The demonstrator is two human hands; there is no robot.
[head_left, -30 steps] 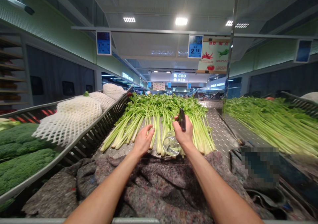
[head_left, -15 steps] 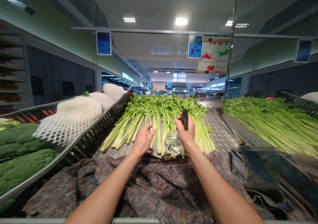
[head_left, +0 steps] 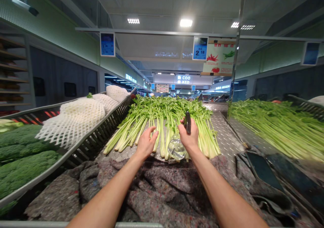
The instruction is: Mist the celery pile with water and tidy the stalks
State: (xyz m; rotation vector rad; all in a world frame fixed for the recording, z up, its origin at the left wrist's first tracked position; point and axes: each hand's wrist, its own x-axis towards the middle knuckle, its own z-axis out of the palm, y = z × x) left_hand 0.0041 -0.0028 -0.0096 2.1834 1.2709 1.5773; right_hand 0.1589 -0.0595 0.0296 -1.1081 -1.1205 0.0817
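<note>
A heap of long celery stalks (head_left: 162,120) lies on a sloping metal display tray (head_left: 222,133), cut ends toward me. My left hand (head_left: 146,143) rests on the cut ends of the stalks, fingers curled around a few of them. My right hand (head_left: 188,137) is closed around a clear spray bottle (head_left: 176,148) with a black trigger head (head_left: 187,121), held over the stalks' near ends. Both forearms reach out over a grey felt blanket (head_left: 162,187).
Left of a slatted divider (head_left: 101,133) lie white foam-netted produce (head_left: 76,116) and broccoli (head_left: 20,153). A mirror panel at right reflects more greens (head_left: 273,123). Price screens (head_left: 199,48) hang overhead. Dark flat items (head_left: 263,170) lie at lower right.
The view has shifted slightly downward. My right hand with the spray bottle moved a little right and tilted. My left hand has hardly moved.
</note>
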